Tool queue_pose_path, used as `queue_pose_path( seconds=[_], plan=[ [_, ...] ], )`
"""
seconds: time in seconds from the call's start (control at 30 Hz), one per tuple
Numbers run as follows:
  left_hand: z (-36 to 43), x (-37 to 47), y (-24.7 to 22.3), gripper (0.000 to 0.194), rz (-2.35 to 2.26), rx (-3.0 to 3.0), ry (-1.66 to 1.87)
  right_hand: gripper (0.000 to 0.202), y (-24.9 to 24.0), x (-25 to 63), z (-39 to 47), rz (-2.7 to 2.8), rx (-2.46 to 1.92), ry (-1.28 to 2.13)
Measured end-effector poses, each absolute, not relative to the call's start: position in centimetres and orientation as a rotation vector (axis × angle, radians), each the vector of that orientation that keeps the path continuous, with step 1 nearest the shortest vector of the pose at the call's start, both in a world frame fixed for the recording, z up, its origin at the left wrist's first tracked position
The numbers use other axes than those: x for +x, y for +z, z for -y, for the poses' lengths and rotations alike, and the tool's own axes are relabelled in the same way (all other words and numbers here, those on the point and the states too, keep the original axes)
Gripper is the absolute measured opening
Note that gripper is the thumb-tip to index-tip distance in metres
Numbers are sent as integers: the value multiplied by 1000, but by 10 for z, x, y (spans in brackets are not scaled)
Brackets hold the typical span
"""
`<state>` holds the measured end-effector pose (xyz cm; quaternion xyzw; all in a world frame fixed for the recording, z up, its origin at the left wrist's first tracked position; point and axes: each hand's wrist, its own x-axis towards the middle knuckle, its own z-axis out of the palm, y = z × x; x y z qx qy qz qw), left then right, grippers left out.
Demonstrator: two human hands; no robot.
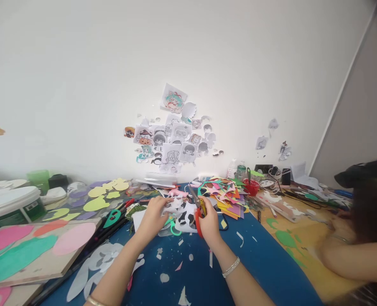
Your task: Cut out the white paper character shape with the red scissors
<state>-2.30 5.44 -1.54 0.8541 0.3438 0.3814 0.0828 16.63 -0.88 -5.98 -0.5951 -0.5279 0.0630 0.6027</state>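
Note:
My left hand (155, 216) pinches a white paper cutout (175, 207) above the middle of the blue mat (239, 263). To its right, my right hand (208, 221) grips a pair of scissors (198, 223) with a red handle loop and a yellowish part beside it. The blades point up and away and look slightly apart. Just beneath and between the hands is a black-and-white patterned paper piece (186, 217). Green-handled scissors (175, 230) lie close below my left hand, partly covered by paper.
Coloured paper scraps (228, 197) pile up behind my right hand. Large white cutouts (89, 267) lie left, near boards with coloured ovals (73, 239) and a white bucket (11, 206). Drawings (172, 153) hang on the wall. A co-worker's arm (354, 259) rests on the right.

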Motion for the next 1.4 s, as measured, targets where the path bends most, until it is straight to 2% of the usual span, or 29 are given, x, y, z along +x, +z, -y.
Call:
queue_pose_path(
  seconds=[0.1, 0.2, 0.33, 0.5, 0.63, 0.77, 1.1, 1.23, 1.4],
  plan=[
    [-58, -27, -18, 45, -1071, 2694, 1244, 47, -56, 167, 9, 1130, -1344, 196],
    [-59, -29, -19, 40, -1178, 2723, 1243, 45, -54, 168, 9, 1063, -1284, 232],
    [-56, -27, -16, 45, -1248, 2242, 932, 44, -53, 171, 7, 1020, -1200, 294],
    [-48, -25, -14, 60, -748, 1519, 825, 40, -53, 170, 7, 1056, -1136, 252],
    [-47, -27, -14, 50, -375, 1295, 769, 39, -54, 167, 10, 1179, -1135, 172],
    [-51, -29, -14, 40, -312, 1145, 857, 43, -59, 168, 11, 1296, -1197, 50],
    [-62, -35, -17, 42, -530, 1073, 1130, 44, -60, 169, 12, 1386, -1174, -266],
    [-52, -29, -14, 40, -594, 1202, 926, 44, -54, 167, 18, 1414, -1007, -571],
    [-34, -15, -19, 51, -527, 1288, 671, 36, -52, 153, 26, 1537, -881, -972]
  ],
)
